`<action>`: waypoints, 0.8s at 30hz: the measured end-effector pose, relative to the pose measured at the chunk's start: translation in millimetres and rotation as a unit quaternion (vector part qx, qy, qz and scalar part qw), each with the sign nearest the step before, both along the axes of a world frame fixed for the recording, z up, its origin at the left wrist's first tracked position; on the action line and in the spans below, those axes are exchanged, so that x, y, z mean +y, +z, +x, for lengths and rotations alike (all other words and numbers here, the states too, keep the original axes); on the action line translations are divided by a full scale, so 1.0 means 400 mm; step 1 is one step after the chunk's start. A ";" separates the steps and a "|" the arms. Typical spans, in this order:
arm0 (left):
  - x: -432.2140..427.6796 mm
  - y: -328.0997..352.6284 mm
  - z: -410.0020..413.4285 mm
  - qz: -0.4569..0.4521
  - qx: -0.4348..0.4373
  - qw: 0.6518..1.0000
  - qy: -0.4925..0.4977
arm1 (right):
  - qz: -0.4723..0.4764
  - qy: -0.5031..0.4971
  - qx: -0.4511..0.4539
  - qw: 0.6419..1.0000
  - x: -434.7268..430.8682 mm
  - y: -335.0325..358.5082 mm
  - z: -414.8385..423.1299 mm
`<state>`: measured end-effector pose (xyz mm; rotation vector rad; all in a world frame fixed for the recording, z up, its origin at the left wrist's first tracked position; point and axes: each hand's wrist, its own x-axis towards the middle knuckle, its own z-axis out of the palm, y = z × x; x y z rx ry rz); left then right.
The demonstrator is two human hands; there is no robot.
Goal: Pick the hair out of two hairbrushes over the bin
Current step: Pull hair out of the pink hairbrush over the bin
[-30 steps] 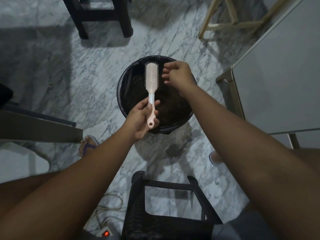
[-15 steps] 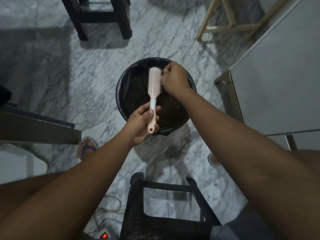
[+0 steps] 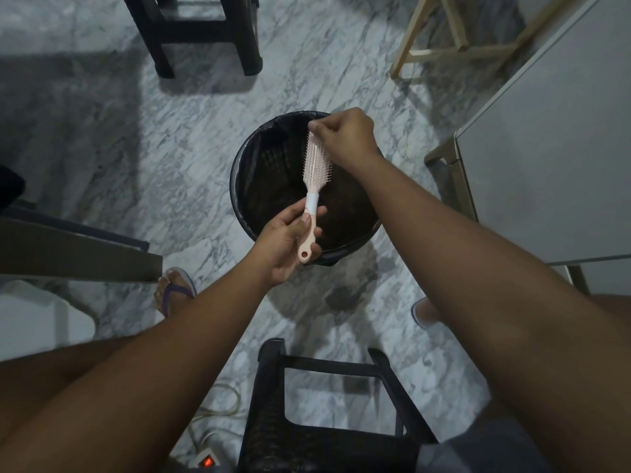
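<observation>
The left hand (image 3: 290,240) grips the pale pink plastic hairbrush (image 3: 316,165) by its handle over the round black bin (image 3: 254,155) — long axis pointing away. The right hand (image 3: 345,138) pinches bristles at the far tip; hair indiscernible.

Pink hairbrush (image 3: 316,165) upright over black bin (image 3: 263,158).

The person wears grey shorts (image 3: 485,447) and a purple-strapped flip-flop (image 3: 181,289), arms (image 3: 191,322) bare.
</observation>
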<state>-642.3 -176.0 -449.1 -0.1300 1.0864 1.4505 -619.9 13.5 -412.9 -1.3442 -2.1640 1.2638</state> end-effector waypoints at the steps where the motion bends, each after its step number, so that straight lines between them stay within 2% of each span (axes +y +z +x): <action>1: 0.000 0.002 -0.004 0.000 -0.002 1.000 0.004 | -0.011 -0.028 0.015 0.999 0.002 -0.004 -0.001; 4: 0.001 0.003 -0.020 -0.005 -0.019 0.999 0.034 | -0.136 -0.143 0.112 0.974 -0.005 -0.020 0.005; 5: 0.000 0.002 -0.024 -0.007 -0.018 0.999 0.039 | -0.155 -0.151 0.123 0.969 -0.012 -0.027 0.010; 11: 0.007 0.001 -0.030 -0.019 0.004 0.999 0.027 | -0.104 0.041 -0.010 0.994 -0.084 -0.023 0.042; 14: 0.007 0.003 -0.020 -0.029 0.011 0.999 0.024 | -0.010 0.048 -0.067 0.997 -0.083 -0.034 0.033; 16: 0.005 0.004 -0.015 -0.037 0.018 0.999 0.020 | 0.018 0.045 -0.094 0.994 -0.076 -0.038 0.026; 20: 0.014 0.010 -0.013 -0.047 0.031 0.998 0.013 | 0.028 0.048 -0.130 0.990 -0.072 -0.036 0.014; 24: 0.015 0.016 -0.012 -0.040 0.003 0.999 0.027 | -0.020 0.028 -0.115 0.993 -0.051 -0.028 0.001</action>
